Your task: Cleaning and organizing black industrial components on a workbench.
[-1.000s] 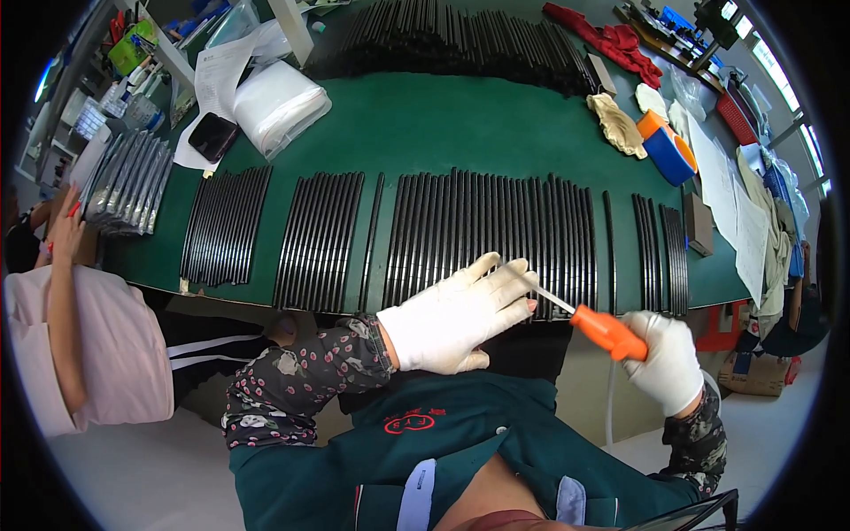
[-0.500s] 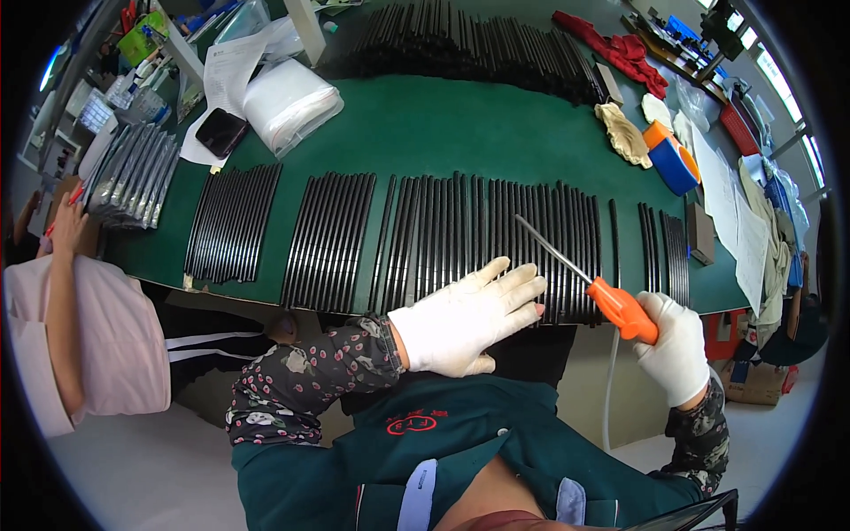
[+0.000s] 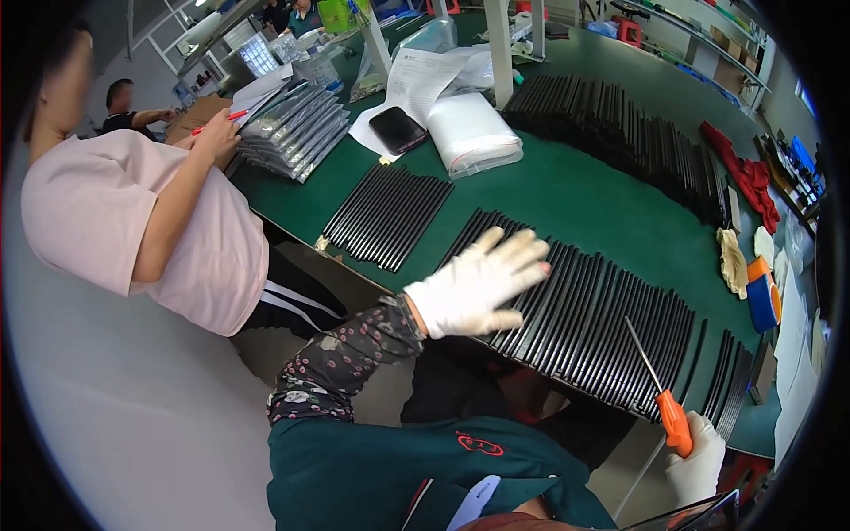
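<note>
Many slim black rods [image 3: 584,319] lie side by side in a long row along the near edge of the green table. Over the left part of that row is my left hand [image 3: 482,283], in a white glove, palm down with fingers spread; whether it touches the rods I cannot tell. My right hand [image 3: 699,456], gloved too, is closed round the orange handle of a screwdriver [image 3: 675,423] at the row's right end. Its metal shaft points up and left across the rods. A separate batch of black rods [image 3: 390,217] lies farther left.
A big heap of black rods [image 3: 620,133] lies at the back. Behind the left batch are a phone [image 3: 397,130], plastic bags [image 3: 474,133] and bagged packs [image 3: 297,133]. A tape roll [image 3: 763,296] sits at the right. On my left stands a person in pink [image 3: 168,221] with a red pen.
The view has turned to the left. My left hand has shifted leftward along the rods, and the gap between the middle groups of rods has closed. The screwdriver stays in my right hand.
</note>
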### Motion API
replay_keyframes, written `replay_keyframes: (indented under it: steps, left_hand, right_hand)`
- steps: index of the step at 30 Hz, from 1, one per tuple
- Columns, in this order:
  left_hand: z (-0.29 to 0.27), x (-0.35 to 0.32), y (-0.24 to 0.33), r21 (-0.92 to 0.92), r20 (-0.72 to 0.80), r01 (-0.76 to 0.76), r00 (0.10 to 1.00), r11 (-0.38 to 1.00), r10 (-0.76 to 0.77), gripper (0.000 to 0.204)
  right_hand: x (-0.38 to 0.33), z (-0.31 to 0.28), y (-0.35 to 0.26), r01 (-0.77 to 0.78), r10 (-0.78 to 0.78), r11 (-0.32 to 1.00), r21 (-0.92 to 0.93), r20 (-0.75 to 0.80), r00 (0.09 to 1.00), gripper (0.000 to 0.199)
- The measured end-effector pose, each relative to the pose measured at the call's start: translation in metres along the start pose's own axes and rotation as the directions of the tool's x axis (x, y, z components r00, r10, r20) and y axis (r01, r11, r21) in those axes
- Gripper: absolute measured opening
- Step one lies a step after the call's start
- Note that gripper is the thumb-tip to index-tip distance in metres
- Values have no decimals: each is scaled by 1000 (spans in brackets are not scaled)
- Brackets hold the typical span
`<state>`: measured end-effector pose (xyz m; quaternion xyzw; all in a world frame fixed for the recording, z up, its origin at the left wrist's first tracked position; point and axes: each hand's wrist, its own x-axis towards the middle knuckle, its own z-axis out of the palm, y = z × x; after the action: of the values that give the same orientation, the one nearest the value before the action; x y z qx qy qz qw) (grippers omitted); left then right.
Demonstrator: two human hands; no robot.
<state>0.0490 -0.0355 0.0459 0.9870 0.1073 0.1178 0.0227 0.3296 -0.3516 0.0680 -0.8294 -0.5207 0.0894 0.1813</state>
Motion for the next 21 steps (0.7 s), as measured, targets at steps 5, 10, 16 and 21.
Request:
replay_keyframes:
  steps: [5, 10, 16, 21]
  left_hand:
    - [18, -13, -29, 81, 109, 102, 988, 991, -111, 72]
    - [9, 0, -3, 67, 150, 74, 985, 995, -83, 76]
    - [11, 15, 44, -269, 175, -259, 934, 928, 312, 75]
    - [6, 22, 52, -321, 151, -356, 896, 878, 418, 67]
  right_hand:
    - [7, -2, -18, 25, -25, 999, -25, -8, 1000, 37]
    - [17, -6, -48, 126, -111, 983, -131, 115, 987, 30]
    - [15, -9, -45, 45, -30, 986, -159, 93, 995, 32]
    - [26, -9, -50, 82, -53, 987, -139, 205, 977, 25]
